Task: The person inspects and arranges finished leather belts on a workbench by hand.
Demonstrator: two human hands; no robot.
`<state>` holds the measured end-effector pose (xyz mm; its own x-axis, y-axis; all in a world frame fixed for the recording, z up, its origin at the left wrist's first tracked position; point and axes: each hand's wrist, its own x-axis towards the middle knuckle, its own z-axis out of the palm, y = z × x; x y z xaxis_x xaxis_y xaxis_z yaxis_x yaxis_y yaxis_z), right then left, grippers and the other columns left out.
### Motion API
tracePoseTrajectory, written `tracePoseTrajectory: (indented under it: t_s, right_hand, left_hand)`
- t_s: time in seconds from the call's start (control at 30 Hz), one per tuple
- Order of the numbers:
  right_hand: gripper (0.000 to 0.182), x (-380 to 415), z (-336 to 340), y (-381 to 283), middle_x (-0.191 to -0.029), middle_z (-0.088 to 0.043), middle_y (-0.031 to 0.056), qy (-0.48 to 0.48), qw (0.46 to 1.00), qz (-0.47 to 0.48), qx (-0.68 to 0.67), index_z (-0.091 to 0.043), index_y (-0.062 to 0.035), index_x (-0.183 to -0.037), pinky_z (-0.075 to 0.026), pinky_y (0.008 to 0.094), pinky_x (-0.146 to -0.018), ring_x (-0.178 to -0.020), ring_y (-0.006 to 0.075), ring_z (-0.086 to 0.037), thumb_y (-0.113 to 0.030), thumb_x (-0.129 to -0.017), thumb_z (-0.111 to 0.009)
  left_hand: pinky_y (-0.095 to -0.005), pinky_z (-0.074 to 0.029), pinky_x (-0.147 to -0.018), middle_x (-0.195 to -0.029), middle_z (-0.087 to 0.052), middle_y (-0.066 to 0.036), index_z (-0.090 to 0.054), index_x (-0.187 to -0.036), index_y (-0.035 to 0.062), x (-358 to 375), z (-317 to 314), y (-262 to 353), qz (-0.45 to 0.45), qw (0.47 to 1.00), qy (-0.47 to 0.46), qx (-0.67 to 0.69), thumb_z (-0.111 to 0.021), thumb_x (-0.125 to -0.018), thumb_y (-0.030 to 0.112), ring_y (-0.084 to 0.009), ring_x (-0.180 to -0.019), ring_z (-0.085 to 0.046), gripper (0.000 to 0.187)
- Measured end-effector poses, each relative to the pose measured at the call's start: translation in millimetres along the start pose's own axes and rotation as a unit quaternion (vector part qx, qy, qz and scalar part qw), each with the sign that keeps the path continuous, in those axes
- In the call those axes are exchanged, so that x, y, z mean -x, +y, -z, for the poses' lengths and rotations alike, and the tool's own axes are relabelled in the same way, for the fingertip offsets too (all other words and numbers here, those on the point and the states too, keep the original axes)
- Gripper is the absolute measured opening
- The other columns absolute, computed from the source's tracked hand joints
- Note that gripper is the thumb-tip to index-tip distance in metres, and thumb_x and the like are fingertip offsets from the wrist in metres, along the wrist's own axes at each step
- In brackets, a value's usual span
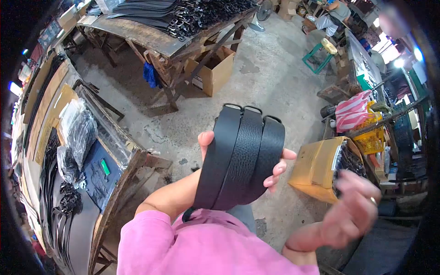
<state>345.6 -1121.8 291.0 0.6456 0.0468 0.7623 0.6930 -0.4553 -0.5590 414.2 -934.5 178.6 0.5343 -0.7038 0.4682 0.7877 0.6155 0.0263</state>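
Three black leather belts (240, 156) lie side by side across my left hand (207, 140), which grips them from behind with the thumb on the left and the fingertips showing at the right edge. Their ends point up and away from me. My right hand (350, 208) is blurred at the lower right, apart from the belts, fingers loosely spread and holding nothing, with a ring on one finger. A pink sleeve covers my shoulder at the bottom.
A workbench (117, 151) on the left carries bagged belts and buckles. A far table (151, 36) holds a pile of black belts, with a cardboard box (215, 73) under it. An open carton (321, 167) of black parts stands right of my hands. Another person sits far back.
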Motion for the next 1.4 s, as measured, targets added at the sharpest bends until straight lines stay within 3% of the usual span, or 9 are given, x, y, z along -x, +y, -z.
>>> tracePoseTrajectory:
  t_s: [0.07,0.17,0.37,0.57,0.8,1.03,1.17,1.27,1.4]
  right_hand:
    - [0.026,-20.1,8.5,5.9,-0.086,-0.047,0.0013,0.143,0.968,0.175,-0.108,-0.059,-0.0097,-0.092,-0.034,0.0326,-0.073,-0.078,0.0155,-0.045,-0.033,-0.082,-0.063]
    - [0.018,-72.6,-24.7,23.9,-0.084,-0.037,-0.0074,0.136,0.868,0.301,-0.370,-0.046,-0.0176,-0.084,-0.031,0.0265,-0.070,-0.071,0.0064,-0.041,-0.017,-0.083,-0.064]
    - [0.015,-155.6,-69.5,88.2,-0.069,-0.050,-0.0101,0.307,0.838,0.343,-0.292,-0.059,-0.0157,-0.073,-0.031,0.0229,-0.071,-0.068,0.0043,-0.045,-0.023,-0.074,-0.071]
    - [0.027,-238.0,-105.2,146.6,-0.076,-0.057,-0.0063,-0.072,0.780,0.332,-0.525,-0.057,-0.0110,-0.094,-0.039,0.0163,-0.061,-0.057,0.0038,-0.051,0.007,-0.076,-0.066]
    - [0.014,-285.7,-209.3,209.4,-0.081,-0.061,-0.0123,-0.084,0.752,0.262,-0.599,-0.069,-0.0221,-0.084,-0.034,0.0189,-0.066,-0.066,0.0001,-0.046,-0.009,-0.078,-0.066]
    - [0.016,-323.6,-401.4,168.3,-0.088,-0.058,0.0142,-0.377,0.665,0.304,-0.569,-0.059,-0.0042,-0.097,-0.045,0.0250,-0.054,-0.058,0.0173,-0.052,-0.006,-0.081,-0.064]
    - [0.009,-298.5,-520.2,146.9,-0.083,-0.063,0.0130,-0.393,0.756,0.119,-0.509,-0.062,0.0036,-0.085,-0.049,0.0245,-0.060,-0.064,0.0157,-0.058,0.001,-0.078,-0.066]
    - [0.008,-283.9,-613.9,137.1,-0.082,-0.066,0.0073,-0.505,0.686,-0.097,-0.515,-0.066,0.0032,-0.087,-0.048,0.0217,-0.063,-0.067,0.0104,-0.060,0.002,-0.079,-0.067]
    - [0.012,-271.5,-727.6,117.5,-0.082,-0.067,0.0064,-0.604,0.626,-0.153,-0.469,-0.065,0.0039,-0.093,-0.048,0.0215,-0.061,-0.064,0.0085,-0.059,-0.004,-0.083,-0.066]
  left_hand:
    - [-0.0394,-0.044,-0.089,-0.105,-0.049,-0.016,-0.022,-0.136,-0.0155,-12.0,5.7,10.5,-0.023,0.999,0.006,-0.026,-0.070,-0.047,0.076,-0.0250,-0.087,-0.055,0.137]
    - [-0.0393,-0.042,-0.088,-0.107,-0.048,-0.018,-0.021,-0.136,-0.0156,-21.1,16.8,19.6,-0.056,0.998,0.010,-0.022,-0.070,-0.048,0.071,-0.0256,-0.089,-0.053,0.133]
    - [-0.0432,-0.041,-0.094,-0.109,-0.048,-0.015,-0.019,-0.138,-0.0141,-39.3,52.8,51.3,-0.114,0.993,0.026,0.005,-0.073,-0.049,0.076,-0.0247,-0.093,-0.054,0.137]
    - [-0.0396,-0.041,-0.091,-0.107,-0.051,-0.019,-0.024,-0.136,-0.0146,-70.9,54.8,96.3,-0.150,0.985,0.050,-0.065,-0.070,-0.049,0.070,-0.0274,-0.092,-0.055,0.130]
    - [-0.0414,-0.041,-0.091,-0.106,-0.051,-0.017,-0.026,-0.136,-0.0124,-55.6,64.7,147.5,-0.277,0.955,0.072,-0.083,-0.071,-0.042,0.076,-0.0260,-0.091,-0.055,0.137]
    - [-0.0422,-0.040,-0.095,-0.108,-0.051,-0.016,-0.023,-0.138,-0.0110,-5.5,66.1,241.1,-0.337,0.935,0.056,-0.093,-0.070,-0.047,0.072,-0.0265,-0.091,-0.054,0.132]
    - [-0.0424,-0.043,-0.093,-0.111,-0.049,-0.017,-0.027,-0.137,-0.0110,38.7,42.3,315.6,-0.366,0.927,0.004,-0.082,-0.063,-0.061,0.066,-0.0273,-0.091,-0.055,0.114]
    - [-0.0414,-0.045,-0.090,-0.108,-0.050,-0.018,-0.032,-0.133,-0.0134,72.9,18.6,363.1,-0.370,0.927,0.020,-0.063,-0.058,-0.065,0.065,-0.0277,-0.091,-0.056,0.107]
    - [-0.0404,-0.045,-0.089,-0.107,-0.051,-0.018,-0.032,-0.132,-0.0143,112.2,2.2,406.9,-0.389,0.918,0.024,-0.074,-0.057,-0.066,0.065,-0.0280,-0.090,-0.057,0.106]
